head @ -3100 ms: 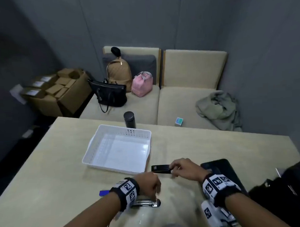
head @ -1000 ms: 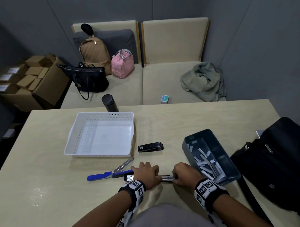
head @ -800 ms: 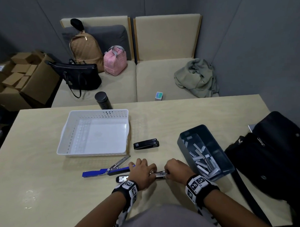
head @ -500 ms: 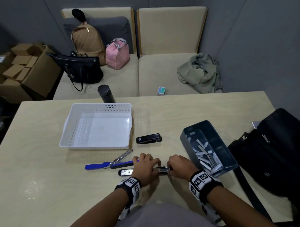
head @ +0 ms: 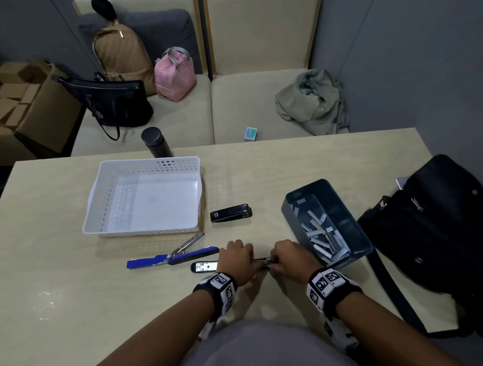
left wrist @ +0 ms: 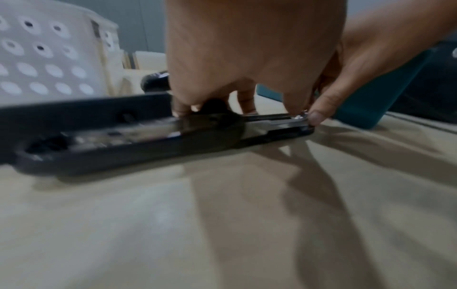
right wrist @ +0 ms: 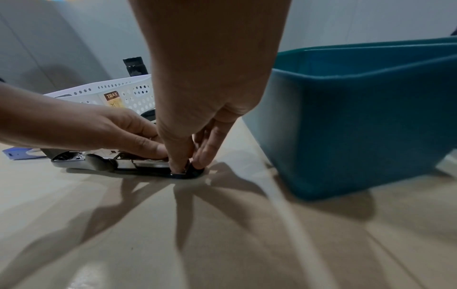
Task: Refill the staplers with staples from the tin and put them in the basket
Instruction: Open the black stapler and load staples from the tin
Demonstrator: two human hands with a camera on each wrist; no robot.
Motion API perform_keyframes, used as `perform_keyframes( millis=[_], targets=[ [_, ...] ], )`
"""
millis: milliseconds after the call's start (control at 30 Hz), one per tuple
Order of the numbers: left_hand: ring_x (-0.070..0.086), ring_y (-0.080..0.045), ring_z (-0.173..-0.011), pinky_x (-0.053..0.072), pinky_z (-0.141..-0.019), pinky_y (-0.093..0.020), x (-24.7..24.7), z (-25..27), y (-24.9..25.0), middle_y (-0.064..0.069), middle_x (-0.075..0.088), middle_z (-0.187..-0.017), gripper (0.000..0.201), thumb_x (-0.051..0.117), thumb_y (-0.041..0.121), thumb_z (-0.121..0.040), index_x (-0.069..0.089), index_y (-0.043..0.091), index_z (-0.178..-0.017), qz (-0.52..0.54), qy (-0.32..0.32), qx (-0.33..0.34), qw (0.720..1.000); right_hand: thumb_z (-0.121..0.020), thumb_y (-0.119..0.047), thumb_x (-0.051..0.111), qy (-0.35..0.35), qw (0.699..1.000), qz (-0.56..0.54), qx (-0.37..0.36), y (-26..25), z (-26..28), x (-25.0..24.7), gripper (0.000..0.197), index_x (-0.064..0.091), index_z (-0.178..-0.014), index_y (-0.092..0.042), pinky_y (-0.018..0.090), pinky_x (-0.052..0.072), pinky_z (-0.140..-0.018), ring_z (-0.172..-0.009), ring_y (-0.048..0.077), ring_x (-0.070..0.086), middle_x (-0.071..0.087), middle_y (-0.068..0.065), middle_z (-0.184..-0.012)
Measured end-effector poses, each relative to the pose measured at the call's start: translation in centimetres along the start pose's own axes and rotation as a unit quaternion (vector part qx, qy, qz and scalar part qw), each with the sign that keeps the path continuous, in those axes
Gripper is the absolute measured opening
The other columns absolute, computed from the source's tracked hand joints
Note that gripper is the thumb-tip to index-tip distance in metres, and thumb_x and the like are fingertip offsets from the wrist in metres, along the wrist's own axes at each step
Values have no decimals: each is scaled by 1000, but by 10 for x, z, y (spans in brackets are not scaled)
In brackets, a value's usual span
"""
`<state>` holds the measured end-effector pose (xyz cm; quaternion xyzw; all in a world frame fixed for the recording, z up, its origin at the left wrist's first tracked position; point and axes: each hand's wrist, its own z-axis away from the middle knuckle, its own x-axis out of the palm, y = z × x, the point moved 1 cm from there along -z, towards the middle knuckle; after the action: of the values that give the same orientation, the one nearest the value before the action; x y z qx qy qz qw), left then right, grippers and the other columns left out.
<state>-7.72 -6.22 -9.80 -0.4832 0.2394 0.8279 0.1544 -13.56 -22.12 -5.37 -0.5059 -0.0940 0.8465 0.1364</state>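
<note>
An opened black stapler (head: 204,266) lies flat on the table near me, its metal rail (left wrist: 269,117) showing. My left hand (head: 237,255) grips its middle with curled fingers (left wrist: 183,106). My right hand (head: 277,263) pinches the rail's right end (right wrist: 183,170) between thumb and fingers. Just to the right stands the teal tin (head: 348,220) holding several staple strips (head: 324,234). A blue stapler (head: 172,259) lies opened to the left. A closed black stapler (head: 230,212) sits beside the white basket (head: 144,165), which holds nothing.
A black bag (head: 442,230) takes up the table's right edge. A dark flask (head: 155,142) stands behind the basket at the far table edge. Beyond are seats with bags (head: 117,102) and a green cloth (head: 311,101).
My right hand has left the closed black stapler and come to the open stapler's right end. Over the last second both hands stay on it with little movement.
</note>
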Motion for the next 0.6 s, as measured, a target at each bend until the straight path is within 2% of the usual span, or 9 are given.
perform_keyframes(
  millis=[100,233,300,367,467,533,600],
  targets=[
    [46,-29,-111,37,-90,-46,3,1,14,-6,54,-113,64,43,78,-79,61,22,-104,-18,-4,-47,999,-86,-33,64,0,1000,-22,9,5,4,3,25,69,-94,-10,33,48,-68,-89,30,63,63,11,-99],
    [42,-32,-117,34,-95,-50,3,-3,25,-9,50,-121,66,46,76,-77,62,21,-112,-6,-40,-109,993,-86,-34,66,4,1000,-27,-5,11,5,6,24,68,-93,-11,31,45,-63,-87,28,62,60,9,-100],
    [42,-34,-116,35,-97,-50,3,-4,24,-11,50,-122,66,49,74,-76,61,19,-110,15,-51,-108,993,-84,-33,66,-1,999,-13,-31,10,4,7,24,68,-97,-13,34,50,-69,-90,26,61,57,5,-103],
    [42,-34,-115,36,-97,-49,2,-3,22,-11,51,-120,64,52,74,-73,62,19,-104,44,-56,-104,992,-84,-29,67,-10,999,-1,-41,7,2,10,23,67,-99,-12,37,50,-73,-91,27,60,55,6,-104],
    [42,-33,-113,37,-96,-48,-2,0,19,-9,51,-117,59,56,73,-71,62,19,-96,69,-59,-99,991,-85,-23,62,0,999,13,-36,2,0,14,17,65,-92,-8,38,47,-73,-92,32,60,55,11,-102],
    [43,-31,-110,38,-93,-46,-3,2,16,-8,52,-113,55,57,72,-73,61,21,-92,82,-59,-81,992,-86,-27,62,7,1000,6,-28,2,-1,15,19,65,-90,-8,37,47,-73,-91,31,60,56,10,-100],
    [43,-30,-109,40,-91,-44,-4,4,9,-8,53,-110,46,59,65,-79,63,21,-92,105,-65,-43,991,-84,-30,63,4,1000,2,-21,4,-1,12,20,66,-89,-10,36,48,-73,-91,29,60,58,9,-100]
  ],
)
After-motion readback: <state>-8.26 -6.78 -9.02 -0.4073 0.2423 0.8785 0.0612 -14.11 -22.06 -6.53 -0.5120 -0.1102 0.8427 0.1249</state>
